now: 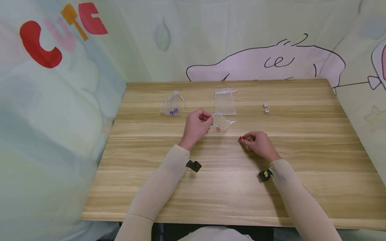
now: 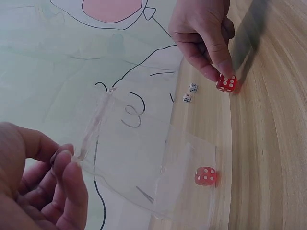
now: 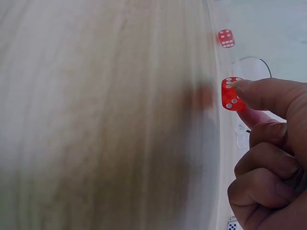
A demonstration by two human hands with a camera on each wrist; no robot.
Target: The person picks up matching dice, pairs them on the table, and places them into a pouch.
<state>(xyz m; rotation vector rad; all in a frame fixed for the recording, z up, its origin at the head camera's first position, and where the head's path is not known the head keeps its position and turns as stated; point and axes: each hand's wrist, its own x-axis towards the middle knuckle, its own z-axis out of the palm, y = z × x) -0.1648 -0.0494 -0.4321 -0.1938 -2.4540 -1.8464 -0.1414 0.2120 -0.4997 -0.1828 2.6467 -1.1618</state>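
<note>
My left hand (image 1: 197,126) pinches the edge of a sheer white drawstring pouch (image 1: 221,121) between thumb and fingertips. Inside that pouch, at its bottom, lies one red die (image 2: 205,176) with white dots. Over the table to the right, my right hand (image 1: 258,143) grips a second red die (image 3: 232,94) between thumb and forefinger, its other fingers curled in. In the right wrist view the held die shows close over the wood, with a reddish blur of its reflection beside it. The pouch hangs spread out from the left fingertips in the left wrist view.
Behind the left hand stands another sheer pouch (image 1: 172,104) holding blue dice (image 1: 174,111). A flat pouch (image 1: 224,102) lies at the back middle. Two white dice (image 1: 266,108) sit at the back right of the wooden table (image 1: 301,140). A printed curtain (image 1: 156,40) hangs behind.
</note>
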